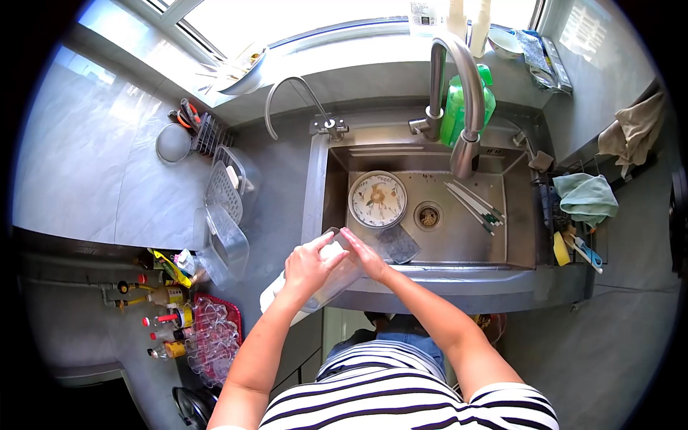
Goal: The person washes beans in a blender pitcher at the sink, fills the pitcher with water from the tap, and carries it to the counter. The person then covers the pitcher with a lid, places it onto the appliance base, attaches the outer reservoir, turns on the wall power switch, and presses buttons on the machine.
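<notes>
**Your left hand (pixel 305 270) and right hand (pixel 366 258) hold a translucent plastic container (pixel 342 279) at the sink's front edge**

In the head view, your left hand bends over the container, its fingers reaching toward the upper end and its thumb lying inward. Your right hand presses along the opposite side, fingers straight and close together; you cannot tell from here whether its thumb closes on the wall. The two hands nearly meet at the top, with the container between them.

The container is tilted, colourless and see-through, with a greyish tint and pale highlights on its smooth walls. Something white shows near your thumbs, but what it is cannot be told. Your forearms hide much of the lower part. It sits in front of you, by the near left corner of the stainless steel sink (pixel 459 247).

In the basin just beyond, you have a round dish (pixel 378 201) with a floral pattern, and a dark grey square piece (pixel 398 245) next to it. To the right of the drain (pixel 428 216) lie pale chopsticks (pixel 473 204) with green ends. A pull-down faucet (pixel 469 79) arches over the sink, a green bottle (pixel 451 115) standing behind it.
</notes>
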The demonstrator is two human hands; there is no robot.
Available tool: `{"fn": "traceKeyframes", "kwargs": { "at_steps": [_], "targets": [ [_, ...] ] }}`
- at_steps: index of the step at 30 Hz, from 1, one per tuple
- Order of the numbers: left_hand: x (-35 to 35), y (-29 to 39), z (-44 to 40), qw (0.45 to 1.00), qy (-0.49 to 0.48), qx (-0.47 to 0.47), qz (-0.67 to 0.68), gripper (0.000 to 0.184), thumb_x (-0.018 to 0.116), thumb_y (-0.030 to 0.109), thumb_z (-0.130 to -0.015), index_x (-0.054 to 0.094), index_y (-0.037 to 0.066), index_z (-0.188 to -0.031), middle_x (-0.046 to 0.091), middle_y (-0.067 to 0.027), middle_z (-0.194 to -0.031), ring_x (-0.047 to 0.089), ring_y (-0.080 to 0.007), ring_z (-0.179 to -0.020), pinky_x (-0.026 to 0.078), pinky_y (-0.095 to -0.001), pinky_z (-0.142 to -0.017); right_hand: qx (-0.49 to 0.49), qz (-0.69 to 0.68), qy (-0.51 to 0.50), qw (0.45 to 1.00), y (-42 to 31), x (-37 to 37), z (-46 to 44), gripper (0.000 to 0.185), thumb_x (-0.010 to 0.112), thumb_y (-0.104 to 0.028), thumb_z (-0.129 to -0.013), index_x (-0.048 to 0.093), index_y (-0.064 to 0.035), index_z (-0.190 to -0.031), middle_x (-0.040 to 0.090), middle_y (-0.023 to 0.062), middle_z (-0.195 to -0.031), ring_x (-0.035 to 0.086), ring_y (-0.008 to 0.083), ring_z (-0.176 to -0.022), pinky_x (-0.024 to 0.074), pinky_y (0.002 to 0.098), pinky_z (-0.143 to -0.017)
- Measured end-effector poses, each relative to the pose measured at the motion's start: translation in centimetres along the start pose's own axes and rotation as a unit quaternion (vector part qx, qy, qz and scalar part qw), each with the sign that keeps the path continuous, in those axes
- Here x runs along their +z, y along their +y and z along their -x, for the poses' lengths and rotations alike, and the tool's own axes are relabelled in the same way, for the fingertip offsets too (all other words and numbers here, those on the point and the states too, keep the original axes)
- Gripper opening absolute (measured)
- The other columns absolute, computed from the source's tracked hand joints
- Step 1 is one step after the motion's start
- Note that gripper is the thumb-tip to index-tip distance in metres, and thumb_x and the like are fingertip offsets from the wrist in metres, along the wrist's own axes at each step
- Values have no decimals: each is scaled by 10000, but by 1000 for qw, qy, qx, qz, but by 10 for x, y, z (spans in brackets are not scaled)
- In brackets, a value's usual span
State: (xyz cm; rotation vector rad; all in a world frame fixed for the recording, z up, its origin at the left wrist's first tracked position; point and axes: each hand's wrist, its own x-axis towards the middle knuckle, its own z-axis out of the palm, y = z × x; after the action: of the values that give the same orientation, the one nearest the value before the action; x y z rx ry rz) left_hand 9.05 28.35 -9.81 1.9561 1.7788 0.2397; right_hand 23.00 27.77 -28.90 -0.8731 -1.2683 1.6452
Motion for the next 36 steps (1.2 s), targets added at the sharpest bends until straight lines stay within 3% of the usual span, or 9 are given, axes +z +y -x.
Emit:
{"fn": "traceKeyframes", "kwargs": {
  "at_steps": [10, 21, 36],
  "targets": [
    [-8, 6, -7, 1000, -9, -12, -2, 500, 775, 380, -808, 693, 82, -1201, 731, -182, -934, 720, -325, -867, 553, -378, -787, -10, 2, -2, 1000, 5, -2, -9, 553, 269, -285, -1047, 314, 6, -1516, 249, 121, -1614, 182, 216, -1504, 127, 336, -1223],
    [-12, -7, -9, 999, -4, 13, -32, 488, 706, 393, -872, 668, 37, -1204, 714, -222, -915, 703, -374, -872, 547, -413, -793, -23, -43, 1, 999, 6, 6, -20, 535, 298, -298, -1056, 373, 16, -1483, 314, 146, -1583, 244, 230, -1485, 161, 329, -1217],
    [-5, -8, -24, 999, -11, 14, -35, 471, 701, 374, -879, 668, 16, -1184, 707, -233, -945, 695, -384, -901, 546, -412, -798, -9, -66, 0, 998, 13, 4, -23, 553, 289, -326, -1051, 371, 3, -1488, 298, 151, -1590, 229, 239, -1491, 156, 333, -1216]
  ]
}}
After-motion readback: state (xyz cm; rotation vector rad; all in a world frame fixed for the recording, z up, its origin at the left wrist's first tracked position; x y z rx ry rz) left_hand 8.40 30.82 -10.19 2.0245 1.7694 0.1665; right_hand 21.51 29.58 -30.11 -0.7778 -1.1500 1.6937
